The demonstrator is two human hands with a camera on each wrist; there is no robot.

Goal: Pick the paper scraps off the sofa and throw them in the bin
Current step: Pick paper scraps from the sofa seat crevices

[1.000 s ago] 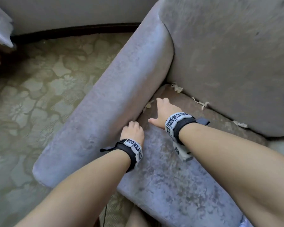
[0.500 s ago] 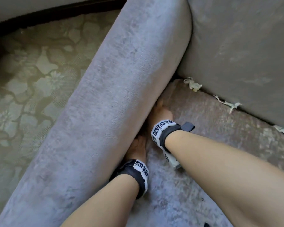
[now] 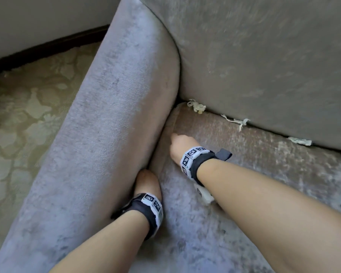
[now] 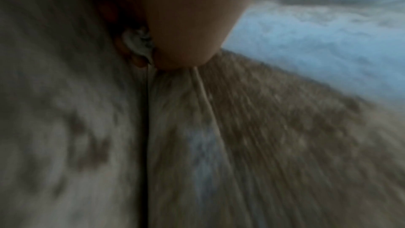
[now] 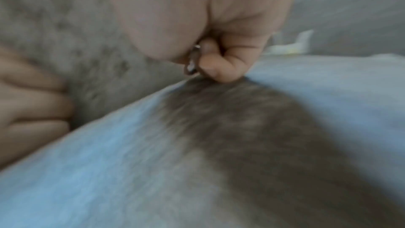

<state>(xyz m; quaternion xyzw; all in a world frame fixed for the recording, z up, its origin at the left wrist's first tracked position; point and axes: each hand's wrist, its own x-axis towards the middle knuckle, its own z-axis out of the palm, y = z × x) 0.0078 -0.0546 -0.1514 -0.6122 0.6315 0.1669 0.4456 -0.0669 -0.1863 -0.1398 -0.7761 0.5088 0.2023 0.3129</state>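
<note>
Since half a second earlier, the right hand [image 3: 180,145] had lifted out of the armrest gap [image 3: 156,154], its grip clamped on a small scrap [image 5: 192,62], too blurred to identify. The left hand [image 3: 147,183] stayed wedged there, fingers hidden, grip impossible to tell. Paper scraps [image 3: 196,106] lay along the backrest crease [image 3: 264,131] at one o'clock.

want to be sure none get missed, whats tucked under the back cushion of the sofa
Three paper scraps poke out along the seam under the back cushion: a crumpled one near the armrest, a thin strip, and a flat piece. Whatever lies deeper in the crease is covered.
</note>
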